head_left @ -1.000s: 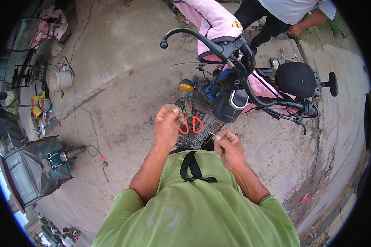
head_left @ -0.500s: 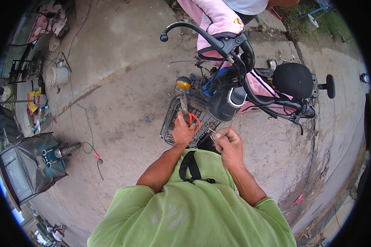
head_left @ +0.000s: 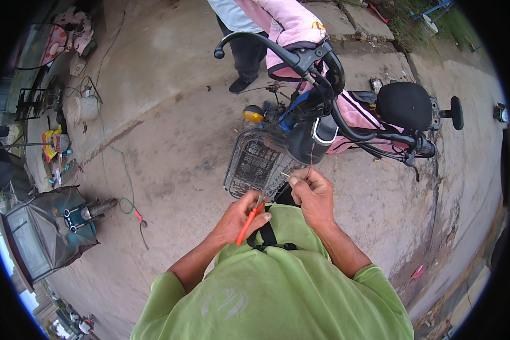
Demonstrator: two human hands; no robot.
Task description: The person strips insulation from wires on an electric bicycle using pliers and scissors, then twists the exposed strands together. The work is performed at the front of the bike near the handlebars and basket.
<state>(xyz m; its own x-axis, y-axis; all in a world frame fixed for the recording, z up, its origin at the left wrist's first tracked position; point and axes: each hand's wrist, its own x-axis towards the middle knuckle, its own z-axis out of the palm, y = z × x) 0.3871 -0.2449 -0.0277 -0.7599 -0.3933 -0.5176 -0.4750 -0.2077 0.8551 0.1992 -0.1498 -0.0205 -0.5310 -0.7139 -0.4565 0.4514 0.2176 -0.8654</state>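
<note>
My left hand grips orange-handled scissors near my waist, blades pointing upward. To its right my right hand pinches a thin wire with a short pale end sticking out leftward. Just beyond both hands are a black wire basket and the dark front housing of an e-bike with black handlebars, a yellow lamp and a pink quilted cover.
Another person stands behind the bike. A covered three-wheeler is at left, with a white bucket, a green cord and scattered clutter above it. The black seat extends rightward on the concrete ground.
My left hand went up to the scissors on the basket, then drew them down toward my waist. The other person has moved from right to left behind the bike.
</note>
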